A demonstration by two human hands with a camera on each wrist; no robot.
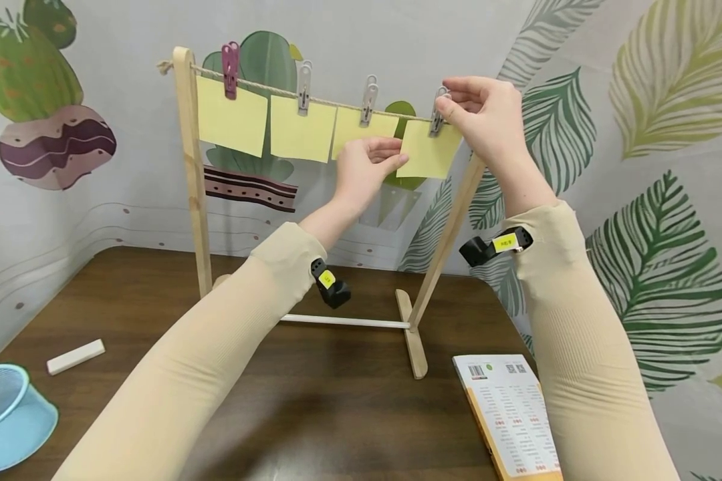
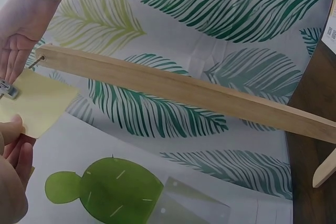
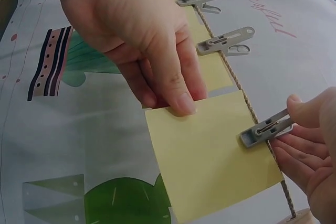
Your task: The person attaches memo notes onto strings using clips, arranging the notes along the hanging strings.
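Observation:
At the right end of the twine (image 1: pixel 331 102), a yellow paper note (image 1: pixel 427 157) hangs with a grey clothespin (image 1: pixel 436 123) over its top edge. My right hand (image 1: pixel 495 123) pinches the handles of that clothespin between thumb and fingers. The note's left edge is pinched by my left hand (image 1: pixel 361 170), thumb in front and fingers behind, as the right wrist view also shows. Further left on the twine hang three more yellow notes, one under a purple clothespin (image 1: pixel 230 70), the others under a grey clothespin (image 1: pixel 303 88) and another grey clothespin (image 1: pixel 369 101).
A wooden frame (image 1: pixel 191 167) with a white lower bar (image 1: pixel 349 322) stands on the brown table (image 1: pixel 313 401). Front left are a white block (image 1: pixel 75 357) and a blue mesh basket (image 1: pixel 21 427). A book (image 1: pixel 511 414) lies front right. Behind hangs a leaf-patterned cloth (image 1: pixel 656 267).

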